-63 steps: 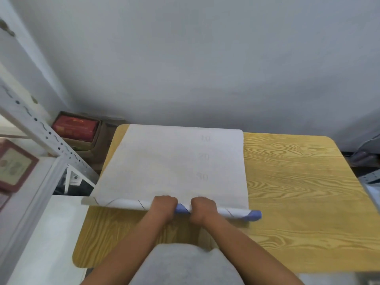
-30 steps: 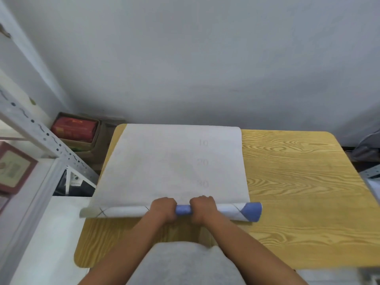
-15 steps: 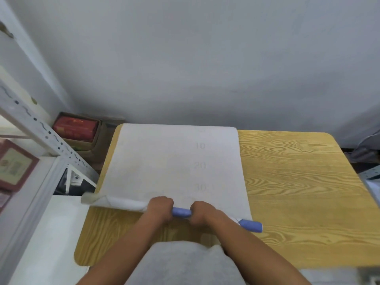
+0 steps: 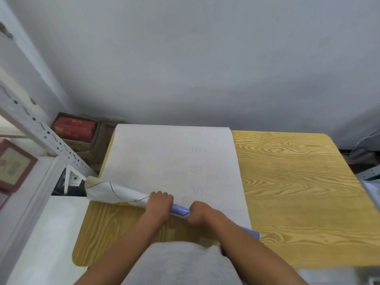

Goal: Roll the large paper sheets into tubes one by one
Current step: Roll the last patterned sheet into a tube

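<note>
A large white paper sheet (image 4: 164, 161) with faint numbers lies flat on the wooden table (image 4: 298, 192), on its left half. Its near edge is rolled into a thin tube (image 4: 180, 209) that shows blue between my hands and slants from upper left to lower right. My left hand (image 4: 159, 204) grips the roll left of centre. Close beside it, my right hand (image 4: 200, 212) grips the roll too. The roll's left end (image 4: 102, 190) is loose and wide and hangs past the table's edge. Its blue right end (image 4: 254, 233) peeks out behind my right forearm.
A white metal shelf frame (image 4: 41, 128) stands at the left, with a framed picture (image 4: 12, 165) beside it. A red box (image 4: 75, 126) sits in a carton on the floor behind the table's far left corner. A grey wall rises behind the table.
The roll has gone from level to slanted: its right end came down toward me and tightened, while its left end rose and loosened. Both hands have kept hold near the middle.
</note>
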